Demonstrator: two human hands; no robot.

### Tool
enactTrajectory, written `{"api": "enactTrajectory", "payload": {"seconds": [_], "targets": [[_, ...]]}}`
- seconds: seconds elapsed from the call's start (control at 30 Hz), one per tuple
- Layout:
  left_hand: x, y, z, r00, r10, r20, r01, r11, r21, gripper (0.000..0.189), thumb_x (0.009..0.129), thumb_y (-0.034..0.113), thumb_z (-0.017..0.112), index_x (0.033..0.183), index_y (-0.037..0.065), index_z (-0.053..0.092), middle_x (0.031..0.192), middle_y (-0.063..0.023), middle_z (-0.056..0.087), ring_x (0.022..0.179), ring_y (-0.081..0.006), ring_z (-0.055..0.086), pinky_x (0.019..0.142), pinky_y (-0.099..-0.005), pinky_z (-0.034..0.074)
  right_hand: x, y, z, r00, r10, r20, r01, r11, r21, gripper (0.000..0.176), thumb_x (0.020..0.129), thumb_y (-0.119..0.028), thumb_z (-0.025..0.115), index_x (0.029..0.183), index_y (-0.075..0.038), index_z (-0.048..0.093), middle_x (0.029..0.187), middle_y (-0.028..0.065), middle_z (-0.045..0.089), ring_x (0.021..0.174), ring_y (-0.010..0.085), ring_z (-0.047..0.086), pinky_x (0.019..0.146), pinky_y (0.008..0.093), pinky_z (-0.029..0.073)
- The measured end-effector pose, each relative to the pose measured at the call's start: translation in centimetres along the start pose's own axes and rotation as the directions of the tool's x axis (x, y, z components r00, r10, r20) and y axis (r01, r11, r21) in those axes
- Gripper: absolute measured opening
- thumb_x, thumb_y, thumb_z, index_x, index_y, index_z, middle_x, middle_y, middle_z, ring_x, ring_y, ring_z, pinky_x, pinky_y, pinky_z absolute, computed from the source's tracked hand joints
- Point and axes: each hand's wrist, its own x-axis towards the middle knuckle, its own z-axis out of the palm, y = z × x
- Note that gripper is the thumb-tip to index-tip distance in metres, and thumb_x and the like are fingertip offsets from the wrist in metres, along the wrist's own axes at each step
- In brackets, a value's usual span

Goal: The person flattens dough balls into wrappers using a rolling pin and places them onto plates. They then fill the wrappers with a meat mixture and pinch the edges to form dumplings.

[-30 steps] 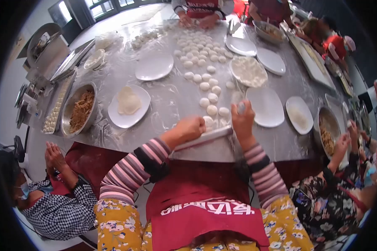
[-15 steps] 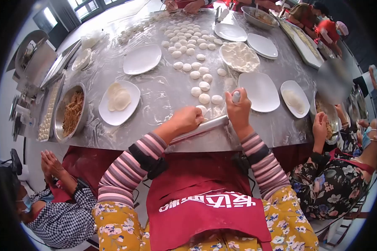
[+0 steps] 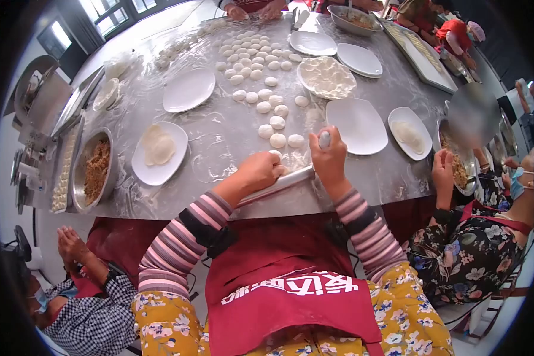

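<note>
Your rolling pin has tilted more, near the table edge. Your left hand curls over it; your right hand grips its end. The metal bowl holds brown filling, the white plate flat dough rounds

a round white plate bearing flat dough wrappers sits beside a round steel bowl of brown minced filling; a white square plate lies on the floury steel table.
</note>
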Motion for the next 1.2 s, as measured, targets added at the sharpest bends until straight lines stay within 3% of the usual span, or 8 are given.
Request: {"api": "enactTrajectory", "payload": {"seconds": [0.1,0.2,0.37,0.57,0.73,1.03,1.07,1.2], "targets": [[-0.3,-2.0,0.9,0.998,0.065,0.025,-0.065,0.998,0.018,0.016,0.075,0.011,0.051,0.073,-0.002,0.059,0.074,-0.0243,0.060,0.068,-0.0383,0.059,0.061,-0.0467,0.045,-3.4,-0.2,-3.6,0.943,-0.315,0.107,0.333,0.899,-0.284,0.018,0.077,-0.003,0.065,0.085,-0.002,0.049,0.067,0.0157,0.051,0.056,0.0364,0.052,0.050,0.0429,0.041],[-1.0,-1.9,0.5,0.999,0.043,-0.013,-0.045,0.980,-0.195,0.017,0.075,0.010,0.050,0.076,-0.004,0.060,0.071,-0.0244,0.059,0.068,-0.0337,0.060,0.062,-0.0420,0.044,-5.1,-1.6,-4.9,0.995,0.097,0.001,-0.097,0.992,0.075,0.026,0.073,-0.004,0.071,0.083,-0.005,0.047,0.066,0.0138,0.050,0.055,0.0320,0.053,0.048,0.0398,0.041],[-0.2,-1.6,0.4,0.998,-0.064,0.026,0.065,0.997,-0.052,0.018,0.081,0.014,0.057,0.080,-0.004,0.061,0.064,-0.0121,0.057,0.064,-0.0149,0.053,0.059,-0.0336,0.044,0.3,0.4,0.6,0.992,-0.104,-0.066,0.100,0.994,-0.053,0.025,0.074,-0.007,0.069,0.087,-0.004,0.048,0.065,0.0173,0.053,0.055,0.0374,0.053,0.050,0.0424,0.040],[-0.7,-1.0,0.4,1.000,-0.004,-0.003,0.004,0.999,-0.045,0.018,0.073,0.016,0.055,0.076,-0.001,0.060,0.075,-0.0257,0.059,0.074,-0.0409,0.059,0.066,-0.0462,0.045,-3.2,-0.5,-3.0,0.997,-0.071,-0.019,0.070,0.996,-0.058,0.021,0.076,-0.002,0.066,0.087,-0.004,0.048,0.068,0.0160,0.054,0.057,0.0332,0.055,0.051,0.0379,0.043],[-1.8,-1.5,0.3,0.999,0.024,0.036,-0.017,0.982,-0.188,0.016,0.081,0.014,0.055,0.079,-0.002,0.057,0.072,-0.0224,0.059,0.065,-0.0333,0.058,0.062,-0.0419,0.044,-4.4,-0.9,-3.1,0.979,0.201,0.039,-0.201,0.979,-0.004,0.021,0.075,-0.004,0.068,0.080,-0.004,0.047,0.063,0.0146,0.054,0.056,0.0327,0.055,0.051,0.0369,0.043],[-0.6,-1.5,0.2,1.000,0.016,0.025,-0.016,1.000,-0.015,0.019,0.079,0.018,0.058,0.081,0.000,0.059,0.075,-0.0217,0.061,0.071,-0.0360,0.059,0.063,-0.0422,0.044,-3.3,-0.2,-3.4,0.977,-0.204,0.062,0.213,0.941,-0.262,0.020,0.075,-0.004,0.067,0.084,-0.004,0.049,0.064,0.0129,0.054,0.055,0.0304,0.055,0.052,0.0375,0.043],[-0.7,-2.2,0.5,1.000,0.007,-0.009,-0.007,0.998,-0.066,0.018,0.079,0.017,0.058,0.082,-0.001,0.059,0.076,-0.0219,0.061,0.072,-0.0355,0.059,0.063,-0.0416,0.044,-4.5,-1.5,-4.3,0.995,0.099,0.019,-0.099,0.995,-0.015,0.019,0.076,-0.002,0.066,0.083,-0.004,0.049,0.062,0.0117,0.052,0.054,0.0272,0.054,0.051,0.0355,0.043],[-1.4,-1.7,0.4,0.999,0.017,0.036,-0.010,0.984,-0.178,0.019,0.080,0.016,0.057,0.084,-0.003,0.058,0.078,-0.0235,0.060,0.074,-0.0355,0.060,0.063,-0.0417,0.044,-3.6,-1.6,-3.3,0.999,0.001,-0.037,-0.002,1.000,-0.023,0.020,0.075,-0.003,0.067,0.083,-0.003,0.049,0.063,0.0120,0.052,0.054,0.0286,0.054,0.051,0.0368,0.043]]}}
